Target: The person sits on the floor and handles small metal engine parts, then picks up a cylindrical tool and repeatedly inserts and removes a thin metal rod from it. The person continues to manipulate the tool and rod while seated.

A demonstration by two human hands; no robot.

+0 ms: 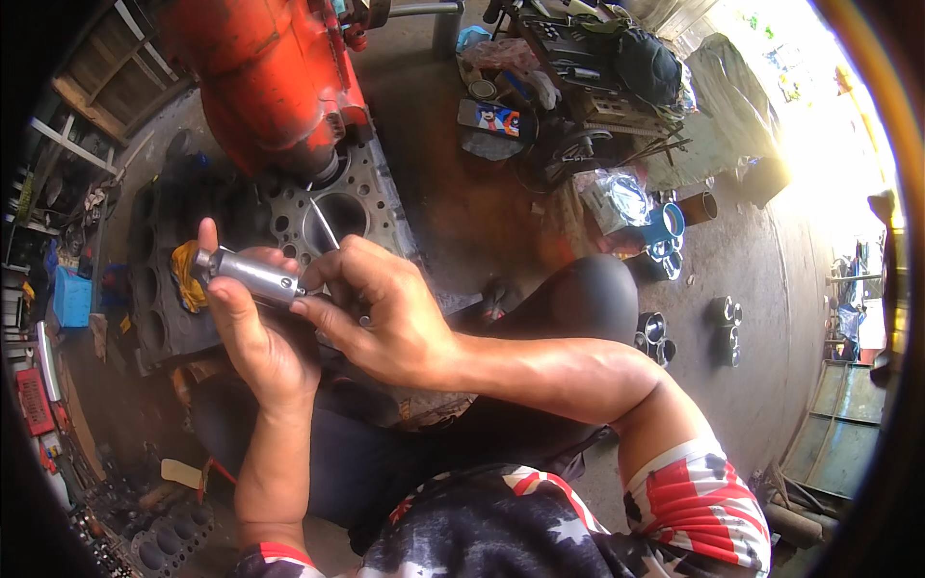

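My left hand cradles a short, shiny metal cylinder, gripped between the thumb and fingers. It lies tilted, with a narrower knob at its left end and a small round hole near its right end. At that right end, my right hand has its fingers closed in a pinch. A thin metal rod sticks up out of the right fist. What the right fingertips touch at the cylinder's end is mostly hidden. Beyond both hands lies an engine block with large round bores.
A big red machine stands over the block. Yellow cloth lies on the dark block at left. Metal cylinder sleeves stand on the floor at right, near a blue ring-shaped part. A cluttered tool bench is at the back.
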